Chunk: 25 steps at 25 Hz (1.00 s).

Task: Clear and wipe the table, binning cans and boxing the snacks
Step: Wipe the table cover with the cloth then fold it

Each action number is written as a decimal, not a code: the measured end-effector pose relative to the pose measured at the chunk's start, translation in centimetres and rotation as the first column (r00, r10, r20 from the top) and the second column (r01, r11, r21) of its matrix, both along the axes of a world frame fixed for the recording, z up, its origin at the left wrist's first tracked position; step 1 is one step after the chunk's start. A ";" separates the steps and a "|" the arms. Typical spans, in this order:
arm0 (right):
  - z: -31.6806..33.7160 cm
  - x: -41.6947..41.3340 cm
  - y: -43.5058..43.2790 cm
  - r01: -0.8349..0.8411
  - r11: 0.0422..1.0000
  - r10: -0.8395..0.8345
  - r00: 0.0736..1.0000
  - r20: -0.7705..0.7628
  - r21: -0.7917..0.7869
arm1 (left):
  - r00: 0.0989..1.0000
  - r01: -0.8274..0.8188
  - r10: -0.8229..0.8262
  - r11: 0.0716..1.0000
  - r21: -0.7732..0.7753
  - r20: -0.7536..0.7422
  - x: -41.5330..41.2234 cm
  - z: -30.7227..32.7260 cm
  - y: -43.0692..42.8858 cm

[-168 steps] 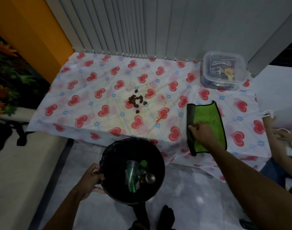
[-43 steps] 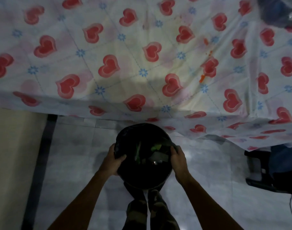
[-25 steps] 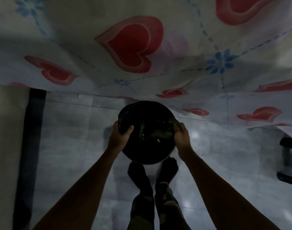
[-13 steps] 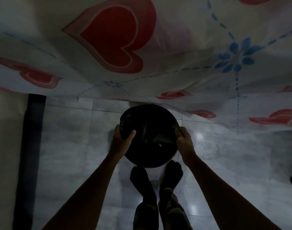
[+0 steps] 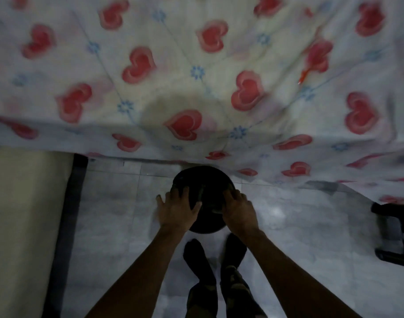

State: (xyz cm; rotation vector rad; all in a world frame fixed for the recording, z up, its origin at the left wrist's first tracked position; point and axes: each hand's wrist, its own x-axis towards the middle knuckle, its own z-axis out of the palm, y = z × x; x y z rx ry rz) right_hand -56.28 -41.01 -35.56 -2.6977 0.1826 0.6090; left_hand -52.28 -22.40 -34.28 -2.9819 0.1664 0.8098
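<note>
**Bin parked by the table edge**

Left hand (image 5: 176, 208) and right hand (image 5: 238, 211) look spread and loose over the black bin (image 5: 203, 200) at 12 o'clock from the feet (image 5: 216, 255). Probably light and stiff; grab opposite rim sides.

One black bin (image 5: 204, 198) down on the floor, two hands over it: left hand (image 5: 176, 208), right hand (image 5: 238, 211). One heart-print tablecloth (image 5: 196, 76) far, two dark-socked feet (image 5: 197, 255) near.

Black bin (image 5: 205, 187) on tiled floor (image 5: 118, 216)
</note>
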 end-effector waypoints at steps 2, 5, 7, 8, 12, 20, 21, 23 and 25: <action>4.5 -0.9 0.5 0.014 1.000 -0.014 1.000 -0.002 0.010 | 1.000 0.024 -0.024 1.000 0.012 0.008 -1.0 4.2 0.0; 11.6 -2.2 0.6 0.040 0.998 -0.044 0.994 0.100 0.043 | 0.991 0.051 -0.050 0.999 -0.005 0.126 -1.2 11.2 0.3; 15.9 -2.7 0.5 0.062 0.996 -0.073 0.982 0.174 0.066 | 0.980 0.064 -0.060 0.998 -0.013 0.190 -1.4 15.4 0.7; 18.0 -2.8 0.4 0.068 0.994 -0.084 0.973 0.214 0.083 | 0.977 0.057 -0.049 0.998 -0.032 0.207 -1.4 17.5 0.7; 25.7 -2.2 -0.5 0.067 0.987 -0.114 0.933 0.341 0.146 | 0.946 0.061 -0.020 0.991 -0.116 0.323 -0.7 24.1 -0.1; 37.7 -1.3 -6.1 0.137 0.977 -0.202 0.842 0.501 0.164 | 0.910 0.094 -0.025 0.985 -0.147 0.415 0.1 34.6 -5.4; 38.5 -1.2 -6.9 0.145 0.976 -0.210 0.831 0.515 0.163 | 0.904 0.103 -0.032 0.984 -0.145 0.426 0.3 35.3 -5.9; 39.3 -0.7 -8.1 0.153 0.971 -0.230 0.812 0.536 0.186 | 0.894 0.111 -0.033 0.983 -0.149 0.447 1.2 36.3 -6.5; 39.8 0.4 -8.8 0.167 0.956 -0.275 0.789 0.549 0.240 | 0.897 0.098 -0.010 0.979 -0.176 0.442 2.6 36.5 -6.7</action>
